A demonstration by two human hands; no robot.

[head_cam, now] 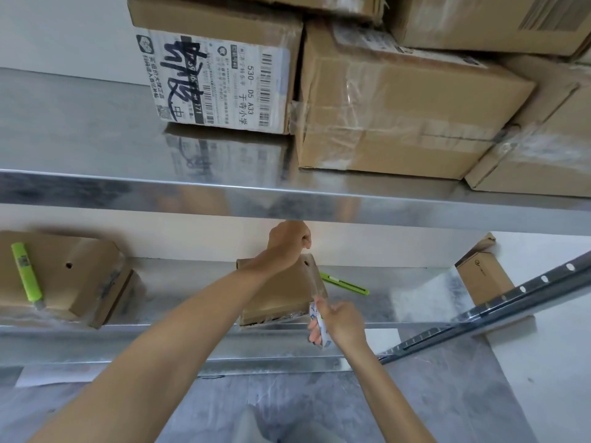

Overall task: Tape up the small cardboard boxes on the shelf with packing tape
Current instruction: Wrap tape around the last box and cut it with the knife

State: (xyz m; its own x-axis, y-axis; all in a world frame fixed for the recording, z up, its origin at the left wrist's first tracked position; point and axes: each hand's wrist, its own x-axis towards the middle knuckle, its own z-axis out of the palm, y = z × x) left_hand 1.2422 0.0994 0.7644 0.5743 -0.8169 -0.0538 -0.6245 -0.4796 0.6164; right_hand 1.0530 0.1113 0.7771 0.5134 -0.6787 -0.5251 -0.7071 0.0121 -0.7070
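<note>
**A:** The left hand [289, 240] is at the far end of the small brown cardboard box [278, 298], knuckles up and fingers curled under. I cannot tell whether it pins a tape end there. How will that box handle?

**B:** Light and stiff-walled, I judge, but apt to slide on the shiny grey metal shelf [179, 282] under both hands. It wants holding down at that far edge. The box lies between the two hands.

**A:** And the right hand [340, 321]?

**B:** It is just beside the box's near right corner, fingers wrapped round a white, blue-printed roll of packing tape [316, 318]. That is light and sticky, and probably best gripped through the core.

**A:** What is hard to see?

**B:** The left forearm covers much of the lid. The clear strip shows only as a sheen along the box's right edge. The left fingertips are hidden. A slim green utility knife [343, 283] lies just beyond the right hand.
</note>
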